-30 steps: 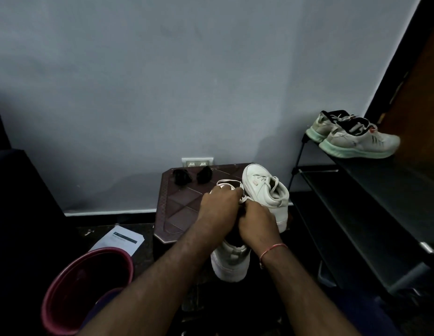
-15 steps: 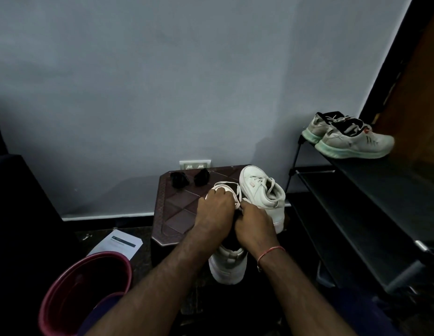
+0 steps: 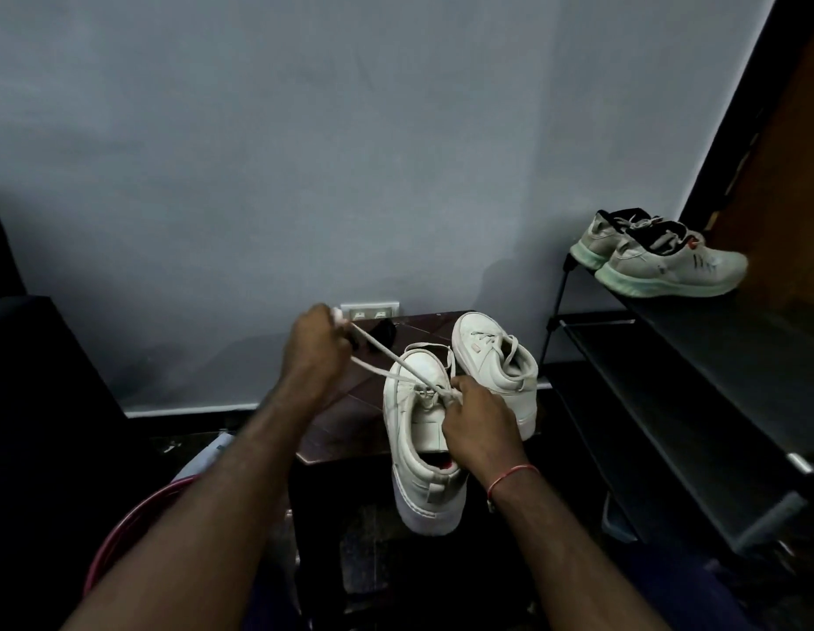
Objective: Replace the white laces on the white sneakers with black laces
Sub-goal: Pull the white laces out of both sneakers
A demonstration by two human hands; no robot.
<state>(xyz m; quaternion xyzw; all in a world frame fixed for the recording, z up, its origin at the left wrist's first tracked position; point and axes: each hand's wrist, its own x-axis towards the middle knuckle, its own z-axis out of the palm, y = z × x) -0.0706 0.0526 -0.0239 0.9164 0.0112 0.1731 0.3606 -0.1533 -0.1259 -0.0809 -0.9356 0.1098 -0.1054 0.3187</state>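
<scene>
The near shoe looks like smooth, dull white leather. Its lace is flat woven cloth. The table is shiny brown. The wall is smooth and dull.

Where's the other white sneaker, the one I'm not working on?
Head view, right of centre: the other white sneaker stands on the brown stool, directly right of the sneaker being unlaced, with the black shoe rack further right.

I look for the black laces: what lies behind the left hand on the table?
One black bundle, likely laces, shows beside the left hand, before a wall socket. The hand covers whatever lies further left.
</scene>
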